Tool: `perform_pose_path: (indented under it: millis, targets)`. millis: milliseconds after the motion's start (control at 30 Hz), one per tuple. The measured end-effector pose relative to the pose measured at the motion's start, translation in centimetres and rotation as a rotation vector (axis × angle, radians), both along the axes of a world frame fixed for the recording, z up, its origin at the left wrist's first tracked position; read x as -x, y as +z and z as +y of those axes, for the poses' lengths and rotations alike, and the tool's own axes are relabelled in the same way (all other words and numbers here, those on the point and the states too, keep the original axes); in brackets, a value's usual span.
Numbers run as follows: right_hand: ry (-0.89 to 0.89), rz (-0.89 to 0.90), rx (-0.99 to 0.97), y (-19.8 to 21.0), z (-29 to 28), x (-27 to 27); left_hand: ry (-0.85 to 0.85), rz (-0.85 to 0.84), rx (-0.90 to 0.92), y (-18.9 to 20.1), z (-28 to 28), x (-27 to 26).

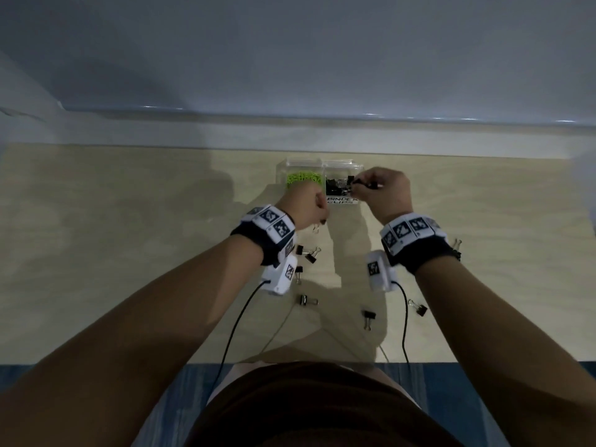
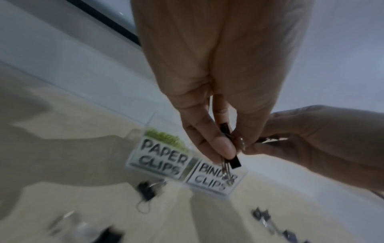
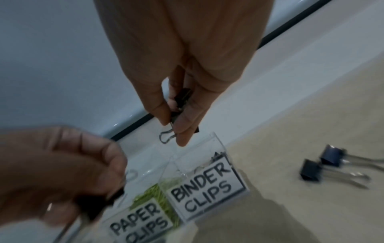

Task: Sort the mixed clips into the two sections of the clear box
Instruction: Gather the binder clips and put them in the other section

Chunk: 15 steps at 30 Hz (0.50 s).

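The clear box (image 1: 301, 162) stands at the table's far middle. Its left section, labelled PAPER CLIPS (image 2: 160, 159), holds green paper clips (image 1: 304, 179); its right section, labelled BINDER CLIPS (image 3: 203, 184), holds black binder clips (image 1: 335, 188). My right hand (image 1: 358, 185) hovers over the binder section and pinches a black binder clip (image 3: 182, 97), wire handle hanging. My left hand (image 1: 319, 209) is just in front of the box and pinches another black binder clip (image 2: 235, 162) between thumb and fingers.
Several loose black binder clips lie on the wooden table in front of the box, for instance near my left wrist (image 1: 308, 253), at the centre (image 1: 368, 317) and at the right (image 1: 418, 308). A wall ledge runs behind the box. Wrist cables trail toward me.
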State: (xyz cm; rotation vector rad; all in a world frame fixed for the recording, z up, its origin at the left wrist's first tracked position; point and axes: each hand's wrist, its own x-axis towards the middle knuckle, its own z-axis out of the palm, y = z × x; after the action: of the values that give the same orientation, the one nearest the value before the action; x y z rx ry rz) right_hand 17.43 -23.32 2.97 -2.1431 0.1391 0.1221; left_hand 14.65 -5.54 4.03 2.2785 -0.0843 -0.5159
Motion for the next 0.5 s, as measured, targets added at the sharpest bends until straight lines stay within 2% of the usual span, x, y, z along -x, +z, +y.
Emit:
perform_pose_path:
  millis: [167, 233, 367, 500]
  targets:
    - [0.086, 0.012, 0.122, -0.2, 0.4, -2.4, 0.093, -0.174, -0.071, 1.9, -2.6, -4.7]
    - [0.078, -0.012, 0.150, -0.4, 0.0, -2.0, 0.064, -0.194, -0.117, 1.9, -3.3, -5.9]
    - [0.050, -0.031, 0.086, -1.4, -1.0, 0.9, -0.067, -0.163, -0.170, 1.1, -3.7, -6.7]
    - [0.274, 0.006, 0.184, -3.0, -0.1, 5.2, -0.142, -0.226, -0.128, 0.7, -1.8, -4.9]
